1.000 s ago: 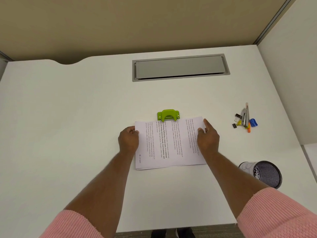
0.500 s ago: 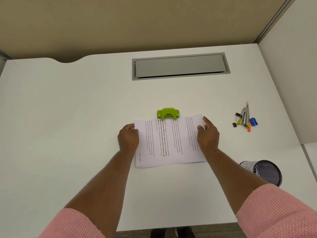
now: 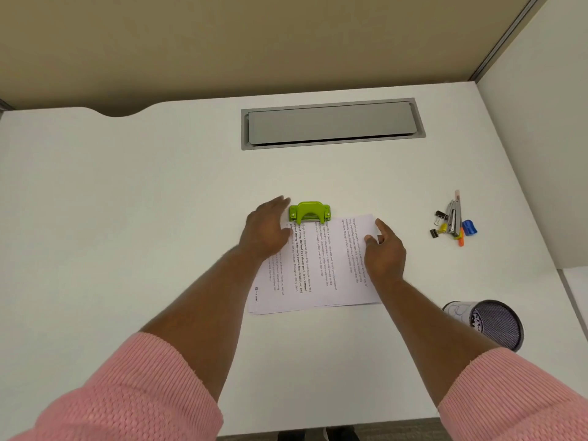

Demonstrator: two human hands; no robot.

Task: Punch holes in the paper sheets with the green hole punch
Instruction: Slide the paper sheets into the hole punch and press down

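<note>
Mesh pen cup (image 3: 490,323) sat right of the right forearm. Paper sheets (image 3: 318,265) lay flat on the counter (image 3: 159,218) under both hands. Right hand (image 3: 385,253) rested loose on their right edge, grasping nothing. Left hand (image 3: 267,230) was spread open and empty, fingertips right beside the green hole punch (image 3: 309,212), which sat on the sheets' far edge.

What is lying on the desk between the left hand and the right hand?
In the head view, the paper sheets lie between the left hand and the right hand.
</note>
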